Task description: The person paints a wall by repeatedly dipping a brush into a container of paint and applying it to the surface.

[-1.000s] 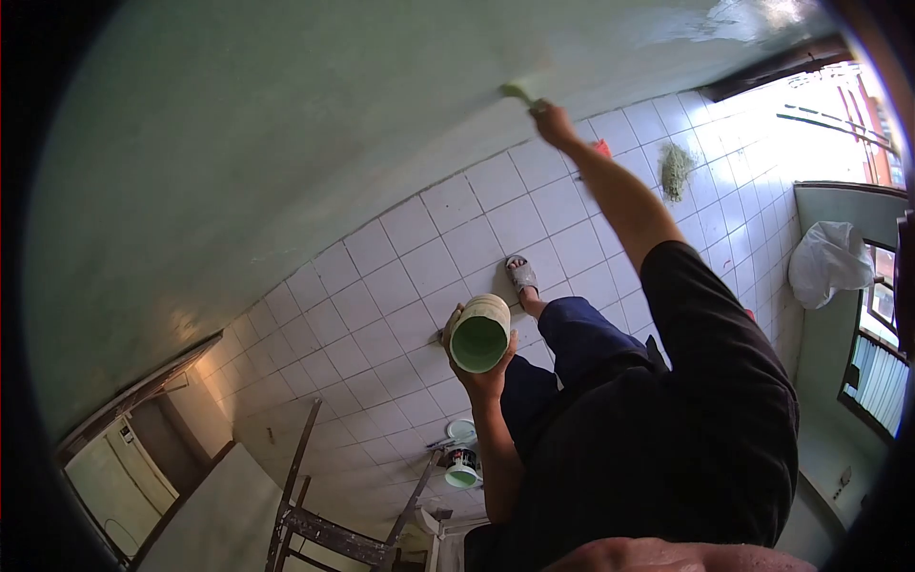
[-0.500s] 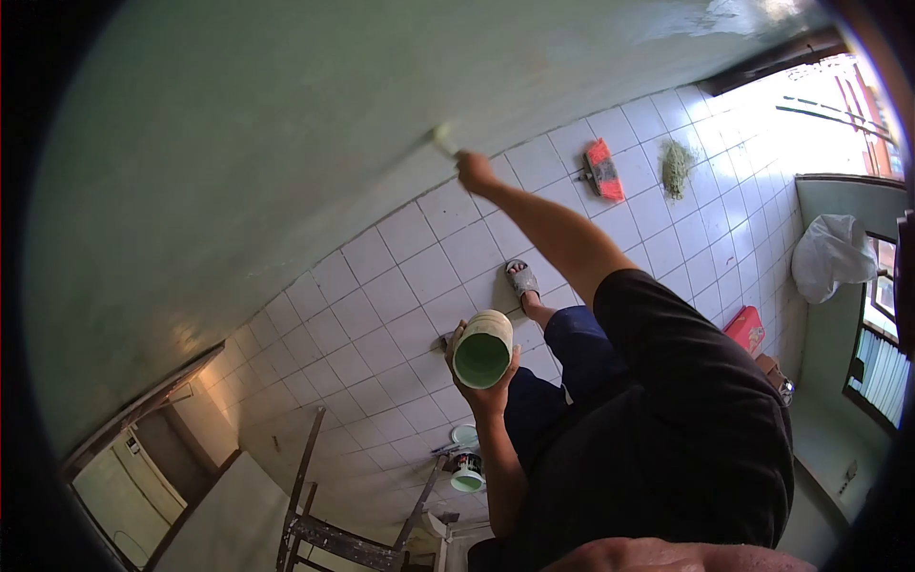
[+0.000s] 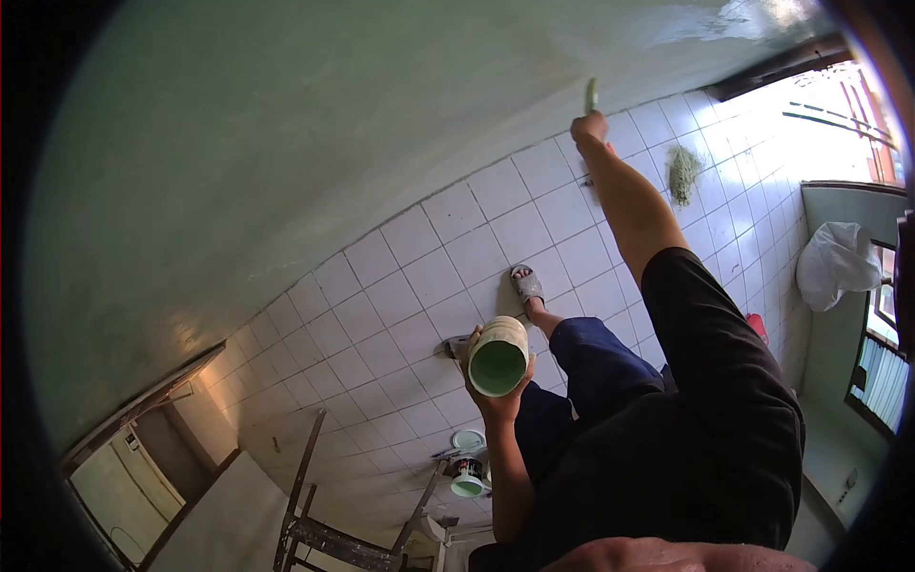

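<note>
My left hand [image 3: 496, 396] is wrapped round a pale paint pot [image 3: 513, 329], tilted so that the green paint [image 3: 497, 368] inside shows. Stretched out along the green wall [image 3: 315, 124], my right hand [image 3: 591, 129] grips a paintbrush [image 3: 592, 93]. The bristles point up at the wall, low down near where it meets the floor; whether they touch it I cannot tell. Most of the brush handle is hidden in my fist.
White tiles [image 3: 448, 210] cover the floor. A greenish powder heap [image 3: 682, 174] lies toward the bright doorway. Behind my left arm stand an open paint bucket [image 3: 466, 485], a lid [image 3: 468, 439] and a dark wooden chair [image 3: 343, 541]. A white sack [image 3: 839, 262] sits at the right.
My right hand has swept the paintbrush to the right along the wall, and my arm now covers most of the red object on the floor. The pot has shifted slightly right.
</note>
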Demonstrator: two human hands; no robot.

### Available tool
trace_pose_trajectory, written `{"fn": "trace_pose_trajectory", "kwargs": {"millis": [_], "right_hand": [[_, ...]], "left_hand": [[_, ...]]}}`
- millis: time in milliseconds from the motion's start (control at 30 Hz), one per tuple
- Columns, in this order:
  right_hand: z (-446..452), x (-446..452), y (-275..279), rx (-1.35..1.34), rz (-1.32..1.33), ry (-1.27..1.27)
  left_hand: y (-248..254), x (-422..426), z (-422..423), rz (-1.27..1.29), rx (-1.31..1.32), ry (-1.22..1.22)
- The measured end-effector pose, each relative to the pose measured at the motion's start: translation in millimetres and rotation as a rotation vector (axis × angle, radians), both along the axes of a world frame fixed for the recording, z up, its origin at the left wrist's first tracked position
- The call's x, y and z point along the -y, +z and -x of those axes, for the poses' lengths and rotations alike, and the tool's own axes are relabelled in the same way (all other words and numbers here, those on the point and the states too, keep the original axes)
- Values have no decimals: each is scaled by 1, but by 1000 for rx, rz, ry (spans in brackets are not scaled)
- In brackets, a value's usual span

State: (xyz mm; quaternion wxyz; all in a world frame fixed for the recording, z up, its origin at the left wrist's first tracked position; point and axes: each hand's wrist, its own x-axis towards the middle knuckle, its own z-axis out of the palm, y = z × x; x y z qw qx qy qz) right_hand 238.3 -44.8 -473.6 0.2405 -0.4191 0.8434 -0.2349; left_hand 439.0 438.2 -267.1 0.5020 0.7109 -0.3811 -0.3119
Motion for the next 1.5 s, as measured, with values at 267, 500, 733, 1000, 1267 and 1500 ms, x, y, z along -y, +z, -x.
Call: {"fn": "trace_pose_trajectory", "kwargs": {"millis": [267, 500, 733, 1000, 1267, 1500], "right_hand": [[-186, -91, -14, 292, 13, 433], [-49, -16, -31, 12, 109, 577], [9, 38, -1, 68, 11, 47], [-149, -90, -10, 243, 28, 901], [-14, 16, 10, 25, 78, 659], [-45, -8, 25, 121, 136, -154]], "left_hand": [[1, 6, 8, 3, 18, -65], [6, 9, 8, 31, -11, -95], [8, -5, 10, -61, 59, -58], [8, 8, 14, -16, 30, -138], [16, 14, 14, -9, 61, -157], [13, -3, 13, -40, 36, -103]]}}
